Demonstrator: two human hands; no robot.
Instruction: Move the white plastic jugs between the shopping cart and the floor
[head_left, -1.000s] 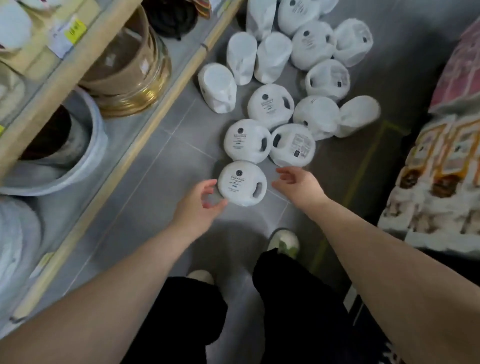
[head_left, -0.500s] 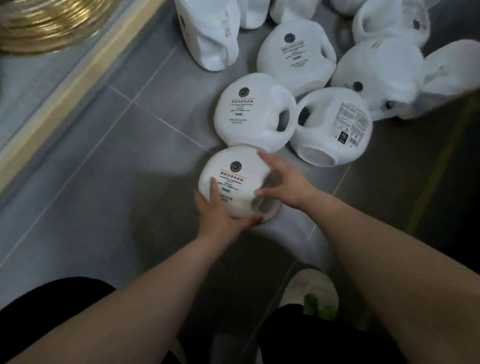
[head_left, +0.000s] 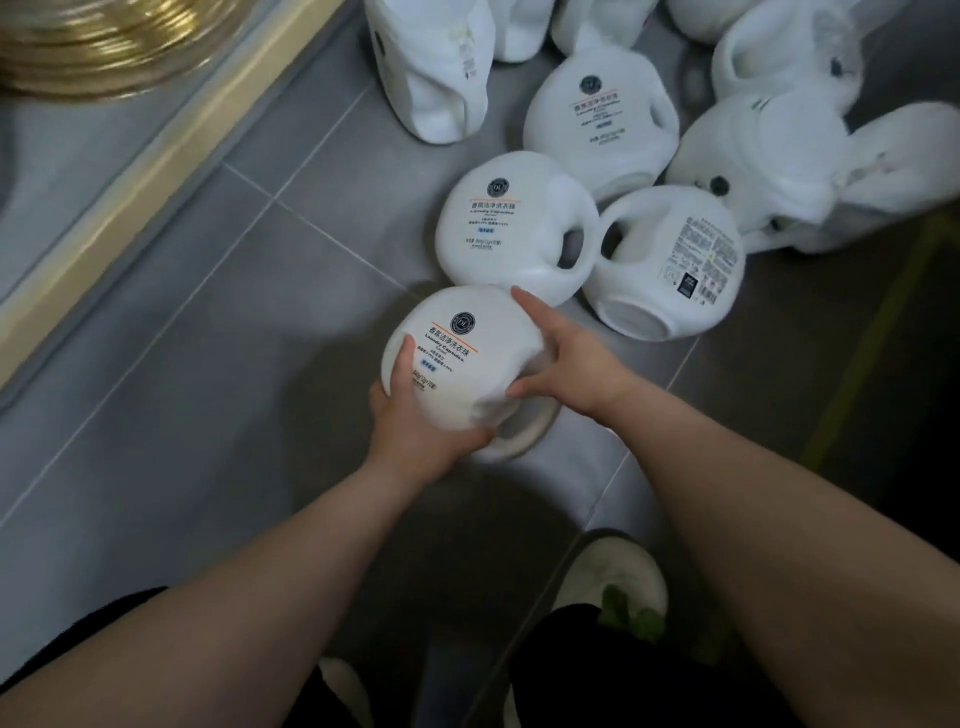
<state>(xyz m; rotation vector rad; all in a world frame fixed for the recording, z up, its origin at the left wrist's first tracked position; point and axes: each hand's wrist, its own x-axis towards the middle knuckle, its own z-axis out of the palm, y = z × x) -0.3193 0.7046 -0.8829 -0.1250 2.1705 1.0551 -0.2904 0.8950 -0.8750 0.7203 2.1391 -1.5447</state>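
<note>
White shoe with green marks (head_left: 613, 577) at the bottom edge, on grey tiled floor (head_left: 208, 364). Both bare forearms reach forward. Left hand (head_left: 415, 421) cups the near left side of a round white plastic jug with a printed label (head_left: 457, 358), thumb across the label. Right hand (head_left: 566, 374) clasps its right side, fingers curled round. The jug is tilted, base toward the viewer, low at the floor; contact with the tiles unclear. Just beyond it, a label-up white jug (head_left: 514, 223) and a back-label white jug (head_left: 670, 260) lie handle to handle. More jugs (head_left: 597, 124) cluster behind. Far left, a pale wooden shelf edge (head_left: 130, 171).
</note>
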